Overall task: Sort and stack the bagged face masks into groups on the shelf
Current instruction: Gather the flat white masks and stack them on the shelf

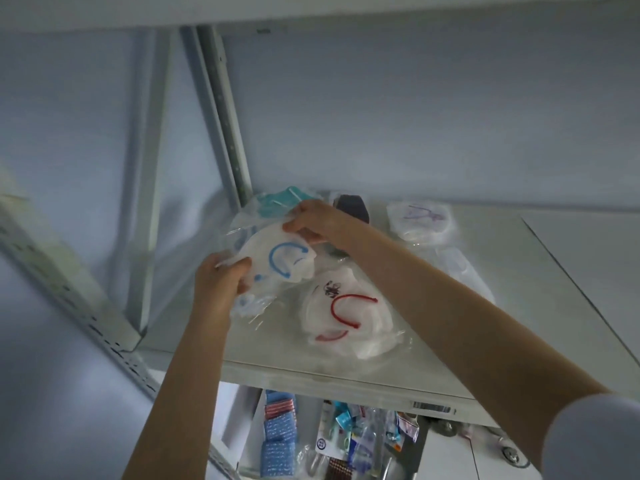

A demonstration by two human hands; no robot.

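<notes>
Reaches forward and up with both bare forearms, with the left arm (180, 368) from bottom centre and the right arm (450, 306) from the lower right, out of a white sleeve (595, 441). Grips the near left edge of a bagged mask (280, 268) in the left hand (221, 282), fingers curled, back of hand to the camera. Pinches the far edge with the right hand (318, 220), knuckles raised, fingertips turned down.

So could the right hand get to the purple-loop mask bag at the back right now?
Probably, but not freely: the right hand is pinching the blue-loop bag together with the left hand. The purple-loop bag lies uncovered to its right, nothing tall between.
</notes>
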